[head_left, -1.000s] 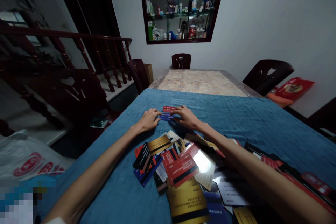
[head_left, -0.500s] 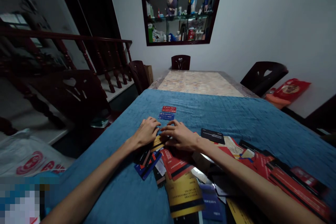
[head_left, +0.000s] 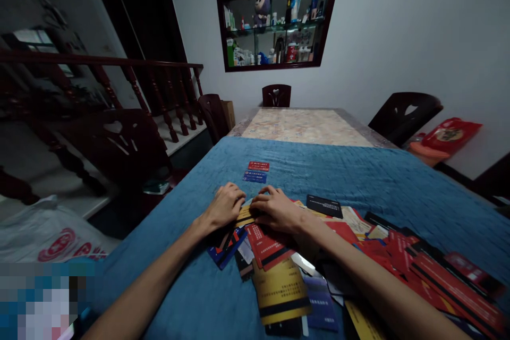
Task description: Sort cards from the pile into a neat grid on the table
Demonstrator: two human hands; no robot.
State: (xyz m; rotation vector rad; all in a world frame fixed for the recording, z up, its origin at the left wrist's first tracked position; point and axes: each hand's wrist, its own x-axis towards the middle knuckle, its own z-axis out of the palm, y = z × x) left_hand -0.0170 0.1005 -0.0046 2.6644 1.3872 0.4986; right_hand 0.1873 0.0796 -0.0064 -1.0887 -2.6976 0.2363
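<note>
A blue quilted cloth [head_left: 358, 180] covers the near part of a long table, and beyond the cloth's far edge the bare marbled tabletop [head_left: 306, 126] runs toward the back wall. On the cloth, a loose heap of cards [head_left: 303, 255] in red, gold, black and blue spreads from the middle toward its right edge. At the far left end of the heap both hands lie palm down, side by side; the left hand [head_left: 223, 208] and the right hand [head_left: 277, 211] have their fingers curled loosely over a gold card [head_left: 244, 216] that shows between them, fingertips touching it, though whether either hand actually pinches it cannot be told. Just beyond the hands on the cloth lie two cards set apart in a short column, a blue card [head_left: 255, 177] and, farther off, a red card [head_left: 258, 166]. A black card [head_left: 324, 205] lies alone on the cloth just right of the right hand. Dark wooden chairs [head_left: 404, 116] stand round the table, a wall niche with shelves [head_left: 277, 16] of bottles and a plush toy hangs on the back wall, a red bag [head_left: 448, 135] sits past the cloth's right side, and a stair railing [head_left: 119, 85] stands off its left side
</note>
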